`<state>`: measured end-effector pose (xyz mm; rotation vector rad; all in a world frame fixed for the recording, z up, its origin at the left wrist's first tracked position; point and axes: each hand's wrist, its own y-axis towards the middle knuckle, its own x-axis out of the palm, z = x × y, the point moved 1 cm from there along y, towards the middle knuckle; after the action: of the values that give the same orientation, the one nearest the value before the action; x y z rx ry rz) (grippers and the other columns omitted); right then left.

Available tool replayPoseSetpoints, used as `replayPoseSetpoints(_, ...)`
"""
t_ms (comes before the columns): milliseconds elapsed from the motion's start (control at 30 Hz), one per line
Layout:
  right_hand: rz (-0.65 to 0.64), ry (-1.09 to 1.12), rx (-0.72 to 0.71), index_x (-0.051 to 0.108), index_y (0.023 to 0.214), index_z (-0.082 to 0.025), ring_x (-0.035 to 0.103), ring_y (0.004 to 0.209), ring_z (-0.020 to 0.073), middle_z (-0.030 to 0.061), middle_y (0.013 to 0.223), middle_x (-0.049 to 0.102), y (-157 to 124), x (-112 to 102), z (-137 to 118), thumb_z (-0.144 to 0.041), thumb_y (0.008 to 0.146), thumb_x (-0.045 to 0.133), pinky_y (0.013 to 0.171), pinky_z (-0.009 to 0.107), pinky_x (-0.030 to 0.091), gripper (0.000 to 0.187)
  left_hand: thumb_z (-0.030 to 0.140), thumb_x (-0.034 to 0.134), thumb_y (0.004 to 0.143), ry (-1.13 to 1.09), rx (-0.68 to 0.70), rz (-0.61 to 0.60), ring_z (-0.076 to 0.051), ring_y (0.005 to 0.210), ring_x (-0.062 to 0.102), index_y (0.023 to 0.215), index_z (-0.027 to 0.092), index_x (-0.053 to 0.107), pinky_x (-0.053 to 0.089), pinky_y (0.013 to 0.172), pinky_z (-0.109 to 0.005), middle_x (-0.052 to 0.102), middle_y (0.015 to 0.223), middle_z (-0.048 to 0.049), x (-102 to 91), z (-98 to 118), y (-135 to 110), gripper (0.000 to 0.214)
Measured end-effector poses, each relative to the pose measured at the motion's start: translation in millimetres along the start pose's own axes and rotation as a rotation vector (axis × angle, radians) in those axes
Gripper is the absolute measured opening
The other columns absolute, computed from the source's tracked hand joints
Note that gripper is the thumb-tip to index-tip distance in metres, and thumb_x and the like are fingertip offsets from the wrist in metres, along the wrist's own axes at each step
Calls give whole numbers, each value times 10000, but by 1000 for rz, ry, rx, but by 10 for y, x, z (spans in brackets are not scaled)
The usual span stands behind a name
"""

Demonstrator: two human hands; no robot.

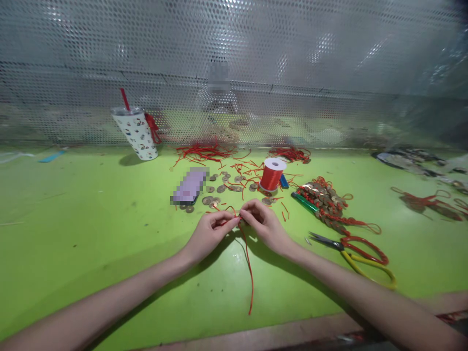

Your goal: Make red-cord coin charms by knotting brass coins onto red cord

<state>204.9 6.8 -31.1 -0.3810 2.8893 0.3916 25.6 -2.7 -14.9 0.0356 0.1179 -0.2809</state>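
Btwn L grip (210, 231) & R grip (266, 225): red cord (249, 263), pinched part hidden.

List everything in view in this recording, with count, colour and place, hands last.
Table: one, green, across view
Perforated panel: one, silvery, behind table
Cup: one, white patterned, back left, red straw
Strip: one, blue, far left
Phone: one, pinkish purple, left of loose coins
Loose coins: many, bronze, centre
Cord heaps: two, red, by panel
Spool: one, red thread, right of coins
Strung coins: one pile, bronze and red, right
Green item: one, against pile
Blue item: one, beside spool
Scissors: one, red and yellow handles, right
Far-right items: uncounted, blurred
Held cord: one, red, between hands
Left hand, right hand: pinching cord, front centre
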Motion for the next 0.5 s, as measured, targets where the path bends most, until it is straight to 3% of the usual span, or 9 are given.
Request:
replayPoseSetpoints(300, -68, -66, -100, 624, 844, -188, 505, 661, 136, -8, 746, 601, 36, -65, -108, -350, 981, 599, 602, 268, 377, 213, 467, 747, 787, -32, -14, 36, -136, 649, 526, 774, 147, 730, 387, 584, -252, 649, 711, -28, -33, -28, 14, 320)
replayPoseSetpoints(500, -92, -128, -77, 603, 965, -193, 511, 648, 135, -19, 739, 593, 43, -70, -22, -380, 1016, 539, 602, 259, 384, 204, 464, 758, 777, -15, -17, 50, -127, 614, 520, 793, 143, 723, 387, 569, -252, 651, 691, -25, -24, -32, 12, 323)
